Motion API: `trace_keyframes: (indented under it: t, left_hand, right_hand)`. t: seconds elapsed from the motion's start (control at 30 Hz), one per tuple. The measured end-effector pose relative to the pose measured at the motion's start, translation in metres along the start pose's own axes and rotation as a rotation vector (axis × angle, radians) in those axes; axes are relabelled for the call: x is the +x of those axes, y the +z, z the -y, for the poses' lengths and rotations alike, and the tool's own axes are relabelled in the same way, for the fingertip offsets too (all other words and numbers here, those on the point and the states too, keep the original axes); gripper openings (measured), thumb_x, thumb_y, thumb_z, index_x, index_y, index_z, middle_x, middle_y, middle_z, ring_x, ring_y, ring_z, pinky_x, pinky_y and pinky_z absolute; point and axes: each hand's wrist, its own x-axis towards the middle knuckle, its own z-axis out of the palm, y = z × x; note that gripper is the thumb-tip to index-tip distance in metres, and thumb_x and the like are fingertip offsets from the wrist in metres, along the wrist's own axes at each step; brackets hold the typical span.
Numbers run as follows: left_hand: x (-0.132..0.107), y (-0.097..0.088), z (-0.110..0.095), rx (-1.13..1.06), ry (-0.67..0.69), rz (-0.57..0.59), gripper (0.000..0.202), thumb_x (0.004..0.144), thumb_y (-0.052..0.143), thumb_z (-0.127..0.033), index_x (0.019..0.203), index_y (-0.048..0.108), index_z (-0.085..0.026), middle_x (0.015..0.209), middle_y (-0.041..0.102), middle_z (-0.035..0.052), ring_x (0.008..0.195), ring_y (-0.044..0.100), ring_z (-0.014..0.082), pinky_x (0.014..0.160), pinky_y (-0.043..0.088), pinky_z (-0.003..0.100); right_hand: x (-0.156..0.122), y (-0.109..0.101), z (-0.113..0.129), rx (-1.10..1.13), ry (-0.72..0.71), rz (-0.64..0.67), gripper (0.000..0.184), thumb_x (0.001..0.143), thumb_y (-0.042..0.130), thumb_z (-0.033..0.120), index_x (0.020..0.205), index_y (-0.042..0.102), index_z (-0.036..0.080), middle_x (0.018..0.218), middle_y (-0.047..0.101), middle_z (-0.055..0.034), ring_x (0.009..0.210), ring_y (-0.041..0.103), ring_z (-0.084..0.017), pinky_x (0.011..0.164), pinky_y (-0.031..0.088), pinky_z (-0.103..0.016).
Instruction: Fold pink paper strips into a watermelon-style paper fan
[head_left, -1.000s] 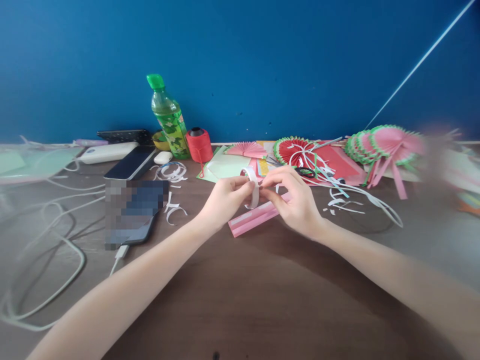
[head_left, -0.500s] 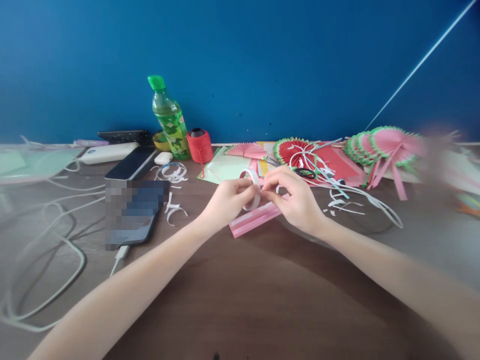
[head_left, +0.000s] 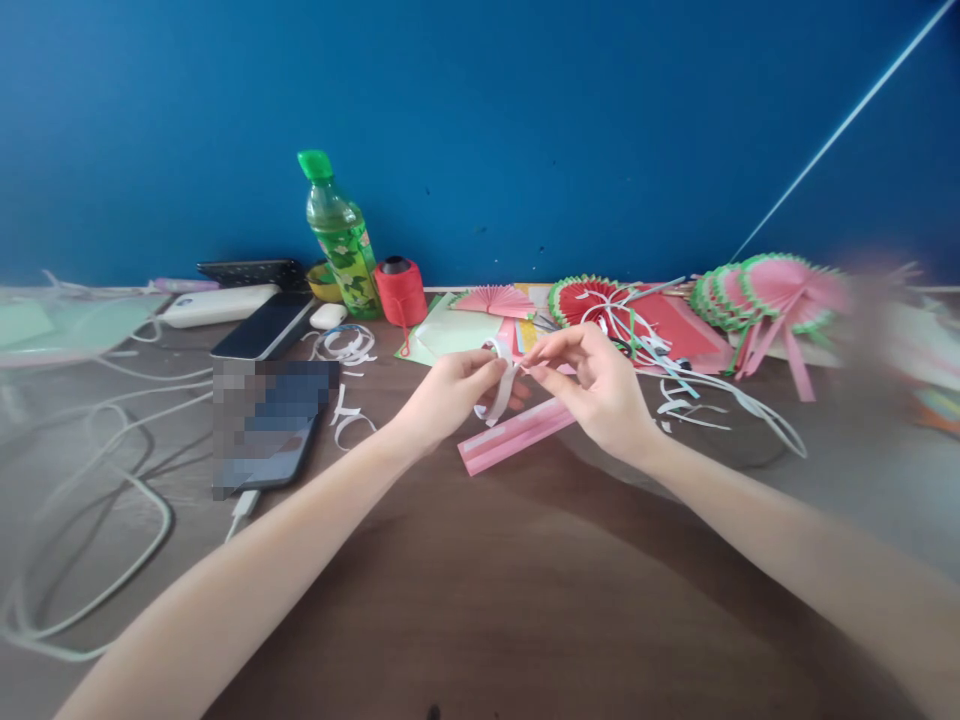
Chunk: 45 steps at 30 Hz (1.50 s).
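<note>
My left hand point(head_left: 452, 398) grips a roll of white tape point(head_left: 505, 385), its ring standing on edge beside the fingers. Thumb and forefinger of my right hand point(head_left: 604, 395) are pinched together at the tape's loose end, just right of the roll. A short bit of tape spans the small gap between both hands. Below them a folded pink paper strip point(head_left: 514, 438) lies on the brown table point(head_left: 480, 580), with a pale band along its top. My right hand covers the strip's far end.
A green-capped bottle point(head_left: 341, 240), a red thread spool point(head_left: 401, 292) and phones point(head_left: 285, 420) stand or lie leftward. White cables point(head_left: 150, 490) loop at left. Behind my hands are paper sheets point(head_left: 442, 335), a pink paper fan point(head_left: 493, 301), pleated paper rosettes point(head_left: 780, 290) and tape scraps point(head_left: 345, 405).
My hands have drawn slightly apart, and a short piece of tape now shows between them. The tape roll has tilted and shifted slightly left. The pink strip stays in place.
</note>
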Motion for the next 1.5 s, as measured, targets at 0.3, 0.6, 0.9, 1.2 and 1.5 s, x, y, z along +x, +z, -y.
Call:
trace_keyframes:
  t: [0.3,0.6,0.9,1.2,1.5]
  left_hand:
    - [-0.001,0.002,-0.003,0.071,-0.022,0.037,0.027,0.085,0.045,-0.033,0.076,0.059,-0.013,0.073,0.068,0.0043,0.067,0.063,0.0125,0.064,0.048,0.024]
    - [0.0,-0.001,-0.002,0.0,0.006,0.174,0.023,0.08,0.043,-0.021,0.092,0.061,-0.013,0.087,0.066,0.0046,0.076,0.06,0.0129,0.07,0.045,0.025]
    - [-0.002,0.006,0.0,0.05,0.063,0.042,0.01,0.078,0.044,-0.017,0.07,0.049,-0.015,0.059,0.05,-0.004,0.064,0.05,0.0092,0.064,0.038,0.022]
    - [0.001,0.002,0.005,0.066,0.076,0.01,0.012,0.079,0.043,-0.019,0.074,0.053,-0.015,0.059,0.051,-0.0036,0.064,0.05,0.0096,0.066,0.038,0.023]
    - [0.0,0.001,0.0,0.162,0.089,0.166,0.032,0.08,0.043,-0.022,0.108,0.056,-0.013,0.085,0.058,0.0029,0.075,0.051,0.0118,0.072,0.04,0.026]
  right_hand:
    - [0.004,-0.001,0.005,-0.174,0.013,0.11,0.005,0.077,0.061,0.018,0.077,0.057,0.02,0.078,0.058,-0.0008,0.075,0.055,-0.014,0.067,0.044,-0.028]
    - [0.003,-0.002,0.004,-0.092,0.004,0.081,0.009,0.078,0.06,0.017,0.071,0.055,0.019,0.075,0.061,-0.0011,0.074,0.057,-0.014,0.065,0.044,-0.028]
    - [-0.004,0.004,0.006,-0.27,-0.179,0.055,0.014,0.08,0.054,0.011,0.07,0.053,0.02,0.075,0.063,-0.0011,0.079,0.06,-0.016,0.073,0.047,-0.03]
    - [-0.003,0.003,0.007,-0.281,-0.198,0.048,0.011,0.08,0.057,0.01,0.073,0.055,0.019,0.079,0.061,-0.0025,0.083,0.059,-0.016,0.074,0.046,-0.03]
    - [0.0,0.002,0.003,0.11,0.065,0.056,0.011,0.08,0.058,0.015,0.072,0.053,0.019,0.08,0.063,-0.0011,0.076,0.06,-0.014,0.067,0.048,-0.029]
